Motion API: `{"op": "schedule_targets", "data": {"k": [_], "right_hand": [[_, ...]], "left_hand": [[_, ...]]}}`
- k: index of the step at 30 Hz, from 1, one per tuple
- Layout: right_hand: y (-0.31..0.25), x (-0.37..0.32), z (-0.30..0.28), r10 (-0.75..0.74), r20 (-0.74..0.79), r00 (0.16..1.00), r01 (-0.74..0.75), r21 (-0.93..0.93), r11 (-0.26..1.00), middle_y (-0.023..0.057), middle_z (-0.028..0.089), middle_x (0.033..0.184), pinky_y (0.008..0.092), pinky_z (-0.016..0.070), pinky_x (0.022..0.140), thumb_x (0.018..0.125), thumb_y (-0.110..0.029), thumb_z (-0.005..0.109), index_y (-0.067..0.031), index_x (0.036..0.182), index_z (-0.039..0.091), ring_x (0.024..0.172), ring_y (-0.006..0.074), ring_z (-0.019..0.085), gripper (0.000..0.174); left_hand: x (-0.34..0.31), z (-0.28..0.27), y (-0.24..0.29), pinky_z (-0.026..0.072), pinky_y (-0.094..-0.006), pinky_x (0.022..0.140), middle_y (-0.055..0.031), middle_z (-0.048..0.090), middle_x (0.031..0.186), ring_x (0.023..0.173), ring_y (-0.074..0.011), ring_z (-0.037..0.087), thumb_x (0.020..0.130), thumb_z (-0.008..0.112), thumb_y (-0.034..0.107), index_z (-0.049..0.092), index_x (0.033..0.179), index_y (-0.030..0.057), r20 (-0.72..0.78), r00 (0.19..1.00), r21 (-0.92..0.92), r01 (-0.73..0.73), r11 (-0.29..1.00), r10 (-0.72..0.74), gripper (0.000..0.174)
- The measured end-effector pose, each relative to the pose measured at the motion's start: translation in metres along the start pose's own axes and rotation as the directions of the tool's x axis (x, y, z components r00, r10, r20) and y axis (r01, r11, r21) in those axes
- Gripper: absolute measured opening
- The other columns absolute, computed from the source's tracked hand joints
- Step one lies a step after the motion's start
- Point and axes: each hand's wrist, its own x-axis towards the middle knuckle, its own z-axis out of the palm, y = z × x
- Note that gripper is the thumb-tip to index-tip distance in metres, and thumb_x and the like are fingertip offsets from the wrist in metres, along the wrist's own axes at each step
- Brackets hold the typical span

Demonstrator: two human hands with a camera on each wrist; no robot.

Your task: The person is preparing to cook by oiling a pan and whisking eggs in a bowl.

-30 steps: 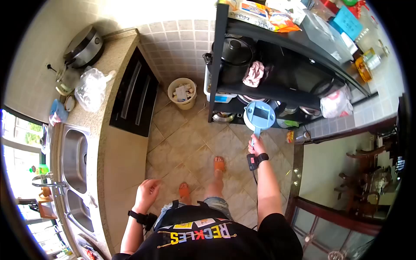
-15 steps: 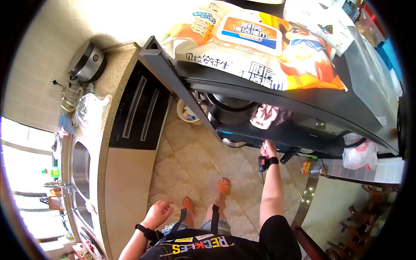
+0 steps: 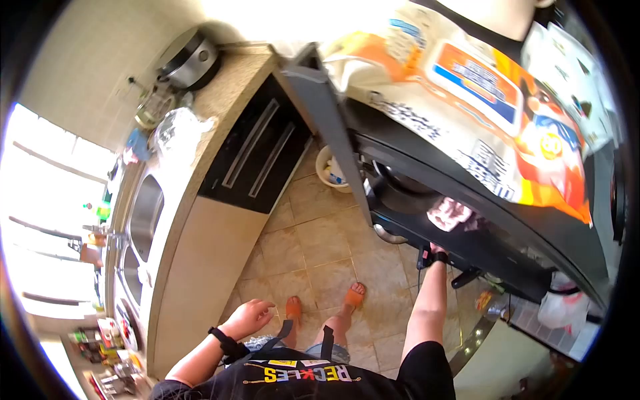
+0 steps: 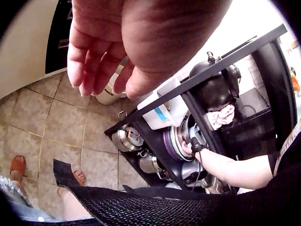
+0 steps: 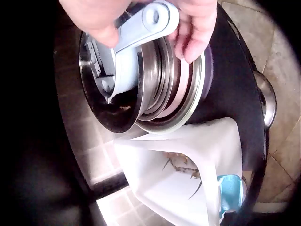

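My right hand (image 3: 438,251) reaches into the lower part of the black rack (image 3: 413,143). In the right wrist view it grips the handle of a light blue grater (image 5: 126,70) between thumb and fingers. The grater's body sits inside the mouth of a metal bowl (image 5: 117,123), which is stacked with other metal ware and a light-rimmed round dish (image 5: 169,126). Its fingertips (image 5: 193,51) come close over the dish's rim. My left hand (image 3: 248,319) hangs in front of my body, fingers loosely bent, holding nothing.
A white plastic bin (image 5: 225,141) stands beside the bowls. Above my right arm are a pink cloth (image 3: 448,213), a black pot (image 4: 214,84) and a large wipes pack (image 3: 453,113) on top. The counter (image 3: 230,83) runs along the left; a waste bucket (image 3: 327,170) stands beyond.
My right hand has carried the grater from in front of the rack into its lower shelf. I have leaned closer, so the wipes pack looms larger. The left hand stays idle.
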Motion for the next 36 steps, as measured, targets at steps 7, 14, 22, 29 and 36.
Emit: {"op": "schedule_targets", "data": {"k": [7, 14, 22, 29, 36], "right_hand": [[0.011, -0.005, -0.006, -0.026, -0.079, 0.997, 0.031, 0.065, 0.997, 0.0075, 0.056, 0.089, 0.0264, 0.0467, 0.054, 0.091, -0.033, 0.055, -0.011, 0.103, 0.052, 0.071, 0.0178, 0.059, 0.025], [0.007, -0.026, -0.018, -0.045, -0.168, 0.985, 0.039, -0.041, 0.998, 0.0094, 0.053, 0.109, 0.0303, 0.0498, 0.065, 0.09, -0.04, 0.052, -0.0128, 0.118, 0.048, 0.089, 0.021, 0.059, 0.039], [0.031, -0.089, -0.046, 0.01, -0.256, 0.967, -0.086, -0.288, 0.954, 0.0121, 0.04, 0.141, 0.036, 0.0436, 0.075, 0.077, -0.084, 0.039, -0.0119, 0.149, 0.016, 0.113, 0.0275, 0.054, 0.105], [0.125, -0.164, -0.05, 0.523, 0.068, 0.85, -0.359, -0.652, 0.668, 0.0056, 0.059, 0.088, 0.0479, 0.048, 0.064, 0.085, -0.041, 0.061, -0.0148, 0.098, 0.05, 0.082, 0.0262, 0.06, 0.031], [0.259, -0.361, 0.065, 0.648, 0.155, 0.746, 0.046, -0.982, 0.183, 0.0065, 0.064, 0.08, 0.0336, 0.0505, 0.06, 0.091, -0.023, 0.06, -0.0115, 0.105, 0.055, 0.07, 0.0198, 0.065, 0.019]], "left_hand": [[-0.003, -0.001, 0.001, 0.0509, -0.0421, 0.073, -0.0171, 0.062, 0.087, 0.082, -0.0333, 0.063, 0.085, 0.06, 0.021, 0.061, 0.108, 0.0042, 0.001, 1.0, -0.029, 0.026, 0.999, -0.026, 0.028], [-0.014, 0.004, -0.012, 0.0515, -0.0384, 0.071, -0.0147, 0.062, 0.088, 0.078, -0.0299, 0.063, 0.086, 0.061, 0.021, 0.063, 0.111, 0.006, -0.039, 0.999, -0.019, 0.011, 1.0, -0.011, 0.029], [-0.043, -0.004, -0.028, 0.0518, -0.0392, 0.071, -0.0164, 0.061, 0.09, 0.079, -0.0315, 0.063, 0.085, 0.062, 0.02, 0.063, 0.11, 0.0049, -0.148, 0.989, -0.054, 0.005, 0.999, -0.013, 0.029], [-0.094, -0.017, -0.071, 0.0513, -0.0395, 0.075, -0.0173, 0.061, 0.092, 0.084, -0.0343, 0.062, 0.086, 0.06, 0.019, 0.062, 0.108, 0.0024, -0.407, 0.912, -0.09, -0.088, 0.992, 0.044, 0.028], [-0.188, -0.03, -0.152, 0.0506, -0.0394, 0.076, -0.0157, 0.06, 0.093, 0.085, -0.0327, 0.061, 0.086, 0.06, 0.018, 0.061, 0.109, 0.004, -0.571, 0.811, -0.253, -0.028, 0.967, -0.126, 0.027]]}}
